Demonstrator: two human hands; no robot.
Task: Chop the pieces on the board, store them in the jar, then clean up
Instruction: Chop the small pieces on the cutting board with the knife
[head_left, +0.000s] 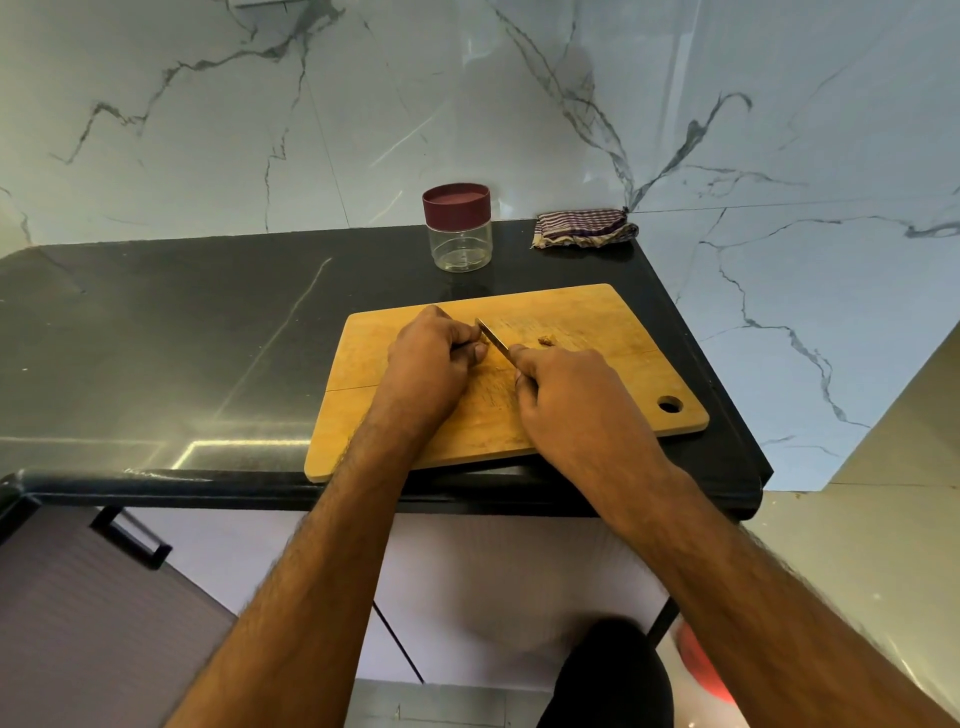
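Two hands meet at the middle of the board (597, 322), and the cut turns on the small gap between them. Your right hand (576, 400) is clenched around the handle of the knife (493, 340), forefinger stretched along its back; the handle itself is hidden in the fist. The blade's long axis runs from that fist toward the board's far left corner, ending just beside your left hand (428, 364). Your left hand has its fingers curled under, knuckles up; they seem to pin a piece against the board, but whatever is under them is hidden, so I cannot tell what they hold. One loose piece (547, 340) lies right of the blade, just past your right forefinger, nearer your right hand than your left. Crumbs dot the board between your hands. The jar (460, 228) stands lidded and looks to hold nothing, past the board's far edge near the wall, with a folded cloth (584, 228) at the counter's far right corner.
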